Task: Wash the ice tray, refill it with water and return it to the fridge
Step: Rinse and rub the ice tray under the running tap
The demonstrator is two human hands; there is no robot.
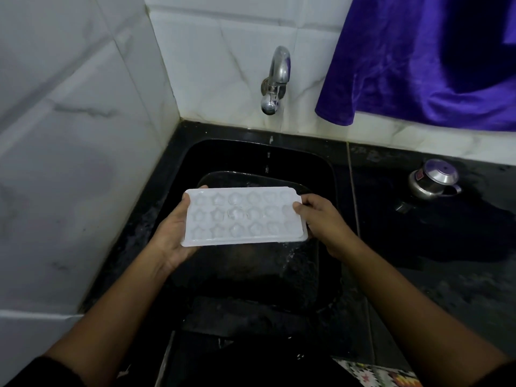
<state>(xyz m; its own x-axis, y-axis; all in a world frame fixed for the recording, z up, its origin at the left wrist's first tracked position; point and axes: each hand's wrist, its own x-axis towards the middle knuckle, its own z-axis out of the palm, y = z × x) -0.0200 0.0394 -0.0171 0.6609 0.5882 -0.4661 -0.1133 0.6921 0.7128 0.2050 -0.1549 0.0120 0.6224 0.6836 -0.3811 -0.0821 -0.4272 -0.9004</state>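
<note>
A white plastic ice tray [243,216] with star-shaped pockets is held level over the black sink [321,174]. My left hand [173,233] grips its left end, palm under it and thumb on the rim. My right hand [321,219] pinches the right end, thumb on top. A chrome tap [275,79] sticks out of the white tiled wall above the sink. A few drops fall from its spout toward the sink, just behind the tray. Whether the pockets hold water I cannot tell.
A dark pan or plate [251,177] lies in the sink under the tray. On the wet black counter at right stands a small steel pot with a lid [435,178]. A purple cloth [418,57] hangs at the upper right. White tiled walls close the left and back.
</note>
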